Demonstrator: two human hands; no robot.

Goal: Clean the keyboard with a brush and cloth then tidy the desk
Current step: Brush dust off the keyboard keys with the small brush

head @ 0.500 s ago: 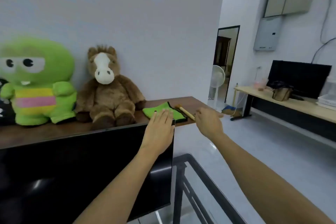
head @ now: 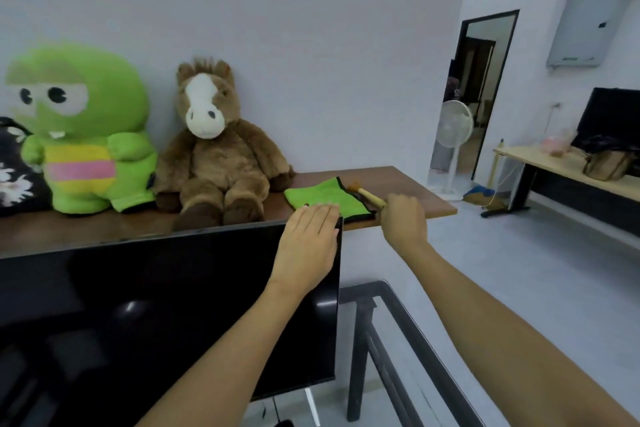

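Note:
A green cloth (head: 320, 196) with a dark edge lies flat on the brown shelf (head: 408, 189) behind the monitor. My left hand (head: 308, 246) reaches over the monitor's top corner, fingers straight, their tips at the cloth's near edge. A wooden-handled brush (head: 369, 196) lies beside the cloth on its right. My right hand (head: 403, 220) is closed around the near end of the brush handle. No keyboard is in view.
A black monitor (head: 166, 315) fills the lower left. A green plush toy (head: 81, 135) and a brown plush horse (head: 214, 149) sit on the shelf to the left. A black metal frame (head: 398, 329) stands below right. A white fan (head: 453, 128) and another desk (head: 561, 170) stand farther right.
My right hand has gone from hovering open near the brush to closing on its handle. My left hand stays at the cloth's near edge. The view has shifted a little.

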